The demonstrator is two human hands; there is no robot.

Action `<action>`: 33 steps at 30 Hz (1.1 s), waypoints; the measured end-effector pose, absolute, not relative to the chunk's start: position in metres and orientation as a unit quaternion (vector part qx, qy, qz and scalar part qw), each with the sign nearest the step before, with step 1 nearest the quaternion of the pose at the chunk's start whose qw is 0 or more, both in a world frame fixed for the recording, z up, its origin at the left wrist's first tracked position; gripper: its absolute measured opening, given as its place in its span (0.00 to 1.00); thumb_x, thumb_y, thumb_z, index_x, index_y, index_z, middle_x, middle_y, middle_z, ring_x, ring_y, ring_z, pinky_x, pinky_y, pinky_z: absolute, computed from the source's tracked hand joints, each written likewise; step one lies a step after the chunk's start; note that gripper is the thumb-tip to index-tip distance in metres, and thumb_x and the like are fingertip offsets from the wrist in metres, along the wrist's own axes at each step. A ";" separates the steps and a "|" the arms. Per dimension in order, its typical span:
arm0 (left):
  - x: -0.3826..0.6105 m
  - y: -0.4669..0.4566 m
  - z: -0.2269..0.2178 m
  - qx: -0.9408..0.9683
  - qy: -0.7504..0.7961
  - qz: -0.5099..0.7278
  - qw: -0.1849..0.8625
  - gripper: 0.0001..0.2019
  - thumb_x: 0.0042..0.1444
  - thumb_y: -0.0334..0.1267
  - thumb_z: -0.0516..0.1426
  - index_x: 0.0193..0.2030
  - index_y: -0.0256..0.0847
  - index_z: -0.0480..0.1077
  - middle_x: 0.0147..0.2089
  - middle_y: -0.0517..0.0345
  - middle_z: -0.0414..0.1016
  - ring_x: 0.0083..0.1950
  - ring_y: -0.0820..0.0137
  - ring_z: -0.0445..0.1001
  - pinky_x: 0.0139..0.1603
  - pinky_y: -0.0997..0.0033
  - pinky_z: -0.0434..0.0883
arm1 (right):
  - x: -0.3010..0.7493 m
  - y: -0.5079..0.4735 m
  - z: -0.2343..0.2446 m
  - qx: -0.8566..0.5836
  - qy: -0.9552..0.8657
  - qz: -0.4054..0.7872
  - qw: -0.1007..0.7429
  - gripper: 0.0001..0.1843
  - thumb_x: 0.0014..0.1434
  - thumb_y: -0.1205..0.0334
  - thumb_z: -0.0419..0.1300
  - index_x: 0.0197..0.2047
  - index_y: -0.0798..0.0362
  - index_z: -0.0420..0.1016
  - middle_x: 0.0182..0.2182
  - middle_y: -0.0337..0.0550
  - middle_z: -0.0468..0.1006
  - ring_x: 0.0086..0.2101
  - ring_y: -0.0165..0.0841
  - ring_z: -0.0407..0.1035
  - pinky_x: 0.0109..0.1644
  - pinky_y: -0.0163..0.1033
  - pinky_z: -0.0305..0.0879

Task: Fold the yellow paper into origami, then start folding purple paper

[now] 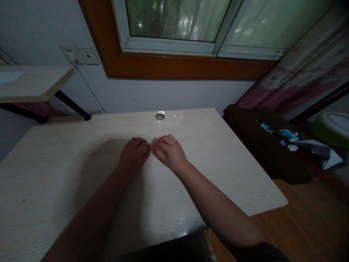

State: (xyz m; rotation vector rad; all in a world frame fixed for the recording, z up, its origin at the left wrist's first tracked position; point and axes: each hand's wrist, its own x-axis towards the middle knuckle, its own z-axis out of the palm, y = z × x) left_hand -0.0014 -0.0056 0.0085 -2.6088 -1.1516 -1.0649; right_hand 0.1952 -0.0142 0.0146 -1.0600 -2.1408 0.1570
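My left hand (134,153) and my right hand (170,151) meet over the middle of the pale wood-grain desk (226,163). Fingertips of both hands are pinched close together around a tiny orange-yellow thing (152,147). It is too small and too dark to tell its kind. Most of it is hidden by the fingers, with only a bit showing in the narrow gap between the two pinches. Both hands are closed, thumbs toward me, wrists low above the desk surface.
A round cable hole (160,116) lies near the desk's back edge. At the left, a raised shelf (35,85) stands on black legs. A wall socket (79,54) has a white cord hanging from it. Right of the desk is a dark brown piece of furniture (253,145) with assorted items.
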 end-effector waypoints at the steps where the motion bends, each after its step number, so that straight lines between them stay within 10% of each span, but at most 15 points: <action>1: -0.001 -0.006 0.008 -0.855 -0.381 -0.349 0.047 0.03 0.60 0.32 0.56 0.36 0.41 0.71 0.38 0.54 0.75 0.42 0.65 0.72 0.48 0.60 0.70 | 0.195 -0.014 0.015 -0.410 -0.834 0.060 0.364 0.06 0.64 0.63 0.59 0.40 0.50 0.78 0.38 0.46 0.76 0.40 0.38 0.66 0.46 0.46 0.64; 33: -0.003 -0.003 -0.002 -0.847 -0.408 -0.342 -0.014 0.02 0.60 0.34 0.57 0.35 0.40 0.68 0.34 0.55 0.75 0.39 0.65 0.71 0.46 0.61 0.70 | 0.194 -0.012 0.011 -0.395 -0.832 0.073 0.383 0.06 0.64 0.63 0.59 0.40 0.52 0.77 0.38 0.46 0.76 0.40 0.38 0.66 0.45 0.45 0.64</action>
